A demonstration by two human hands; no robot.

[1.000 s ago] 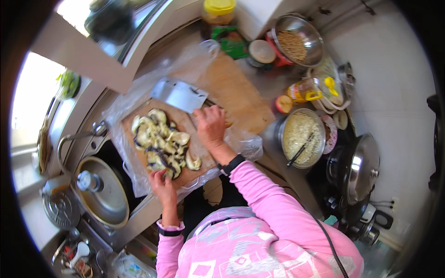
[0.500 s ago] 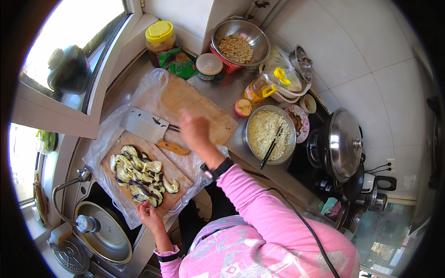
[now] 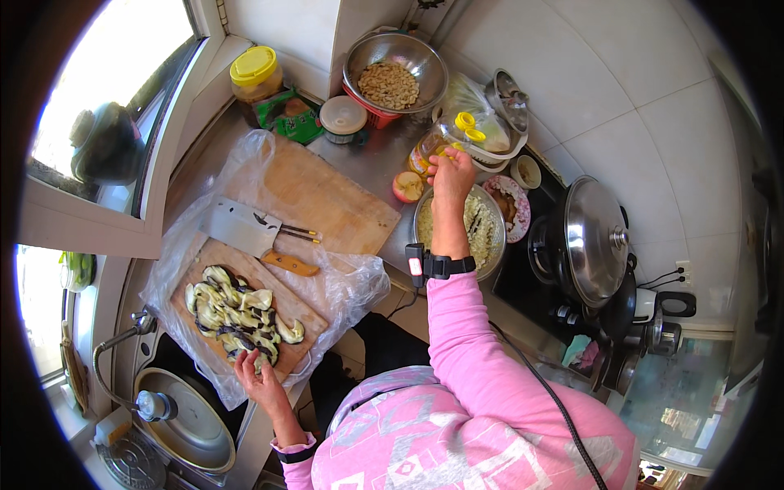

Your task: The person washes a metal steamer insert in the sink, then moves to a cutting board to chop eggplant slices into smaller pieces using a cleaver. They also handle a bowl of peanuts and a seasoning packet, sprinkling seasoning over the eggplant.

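Observation:
My right hand reaches over the steel bowl of chopped pale food, its fingers loosely bent and apart, by the handle of an oil bottle with a yellow cap. Whether it touches the handle is hard to see. Part of the bowl is hidden behind my wrist. My left hand is at the near edge of a small cutting board, fingers apart, the tips beside a heap of sliced eggplant. A cleaver with a wooden handle lies across the far edge, with dark chopsticks next to it.
A larger wooden board and plastic sheet cover the counter. Behind stand a colander of peanuts, a lidded tub and a cut apple. A lidded wok is right, a large basin left.
My right hand has moved from above the boards rightward to the oil bottle. My left hand's fingers have spread a little beside the eggplant. The whole view has shifted slightly.

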